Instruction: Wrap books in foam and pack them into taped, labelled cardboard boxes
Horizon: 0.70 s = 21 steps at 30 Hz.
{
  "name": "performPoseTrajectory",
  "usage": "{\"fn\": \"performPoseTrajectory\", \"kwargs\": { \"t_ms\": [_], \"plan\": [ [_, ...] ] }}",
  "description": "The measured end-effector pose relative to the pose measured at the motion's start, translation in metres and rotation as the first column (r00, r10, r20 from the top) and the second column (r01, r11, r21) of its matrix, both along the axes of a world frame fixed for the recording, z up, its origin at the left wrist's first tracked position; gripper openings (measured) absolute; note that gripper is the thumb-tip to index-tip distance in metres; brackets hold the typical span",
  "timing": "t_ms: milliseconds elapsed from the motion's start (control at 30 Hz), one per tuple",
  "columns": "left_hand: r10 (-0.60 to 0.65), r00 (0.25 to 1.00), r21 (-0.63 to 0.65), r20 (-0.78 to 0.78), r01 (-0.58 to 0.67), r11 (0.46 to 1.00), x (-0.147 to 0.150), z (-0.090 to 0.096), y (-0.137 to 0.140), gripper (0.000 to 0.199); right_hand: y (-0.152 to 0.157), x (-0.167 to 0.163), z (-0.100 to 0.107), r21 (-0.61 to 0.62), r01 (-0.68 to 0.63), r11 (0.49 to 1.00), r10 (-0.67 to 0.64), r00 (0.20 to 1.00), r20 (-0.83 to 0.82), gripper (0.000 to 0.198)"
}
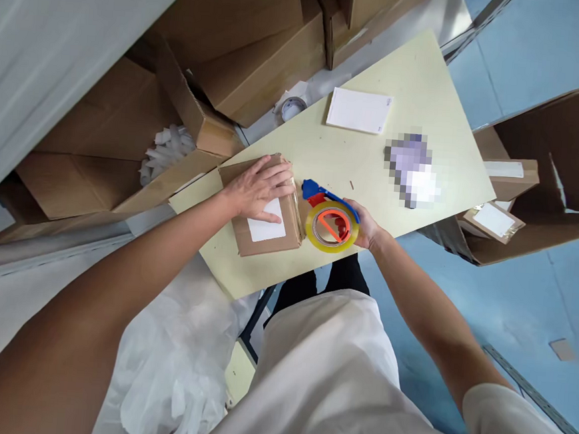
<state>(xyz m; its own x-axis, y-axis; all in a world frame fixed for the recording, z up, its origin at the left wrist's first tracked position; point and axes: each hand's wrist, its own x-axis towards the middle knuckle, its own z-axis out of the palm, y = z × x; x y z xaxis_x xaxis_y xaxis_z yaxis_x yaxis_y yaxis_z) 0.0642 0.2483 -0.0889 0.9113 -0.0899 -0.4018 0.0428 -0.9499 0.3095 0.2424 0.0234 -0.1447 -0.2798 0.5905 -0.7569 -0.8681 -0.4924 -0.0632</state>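
A small cardboard box (238,230) with a white label (268,229) lies on the cream table (324,153). My left hand (261,191) rests flat on the box top, fingers spread. Just right of the box, my right hand (366,224) grips a tape dispenser (331,227). The dispenser has a blue and red frame and carries a roll of yellowish clear tape. Its blue end points toward the box, a little apart from it. The grip itself is partly hidden behind the roll.
A white pad of labels (359,110) and a blurred purple-and-white item (411,166) lie farther back. A tape roll (293,108) sits beyond the table edge. Large open cartons (277,55) stand along the left. An open carton (560,151) at right holds labelled boxes. Plastic bags (172,361) lie below.
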Motion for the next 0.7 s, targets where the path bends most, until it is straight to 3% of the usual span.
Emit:
{"fn": "performPoseTrajectory", "kwargs": {
  "t_ms": [167, 400, 500, 600, 700],
  "plan": [
    [0.058, 0.997, -0.009, 0.058, -0.058, 0.998, -0.001, -0.006, -0.002, 0.066, -0.029, -0.016, -0.004, -0.026, 0.018, 1.000, -0.017, 0.999, 0.030, 0.033],
    [0.205, 0.975, 0.031, 0.090, -0.209, 0.977, -0.006, -0.007, -0.004, 0.069, -0.119, -0.066, -0.006, -0.118, 0.013, 0.993, -0.015, 1.000, -0.021, 0.029],
    [0.337, 0.939, 0.046, 0.071, -0.341, 0.939, -0.012, -0.002, -0.011, 0.067, -0.126, -0.086, -0.006, -0.134, 0.075, 0.988, -0.076, 0.997, -0.008, 0.030],
    [0.523, 0.847, 0.134, 0.093, -0.531, 0.837, -0.024, 0.000, -0.023, 0.065, -0.092, -0.086, -0.007, -0.094, 0.179, 0.979, -0.174, 0.983, 0.060, 0.028],
    [0.734, 0.654, 0.247, 0.184, -0.754, 0.609, -0.039, -0.002, -0.037, 0.064, -0.040, -0.058, -0.009, -0.025, 0.166, 0.986, -0.163, 0.983, 0.088, 0.033]
  ]
}}
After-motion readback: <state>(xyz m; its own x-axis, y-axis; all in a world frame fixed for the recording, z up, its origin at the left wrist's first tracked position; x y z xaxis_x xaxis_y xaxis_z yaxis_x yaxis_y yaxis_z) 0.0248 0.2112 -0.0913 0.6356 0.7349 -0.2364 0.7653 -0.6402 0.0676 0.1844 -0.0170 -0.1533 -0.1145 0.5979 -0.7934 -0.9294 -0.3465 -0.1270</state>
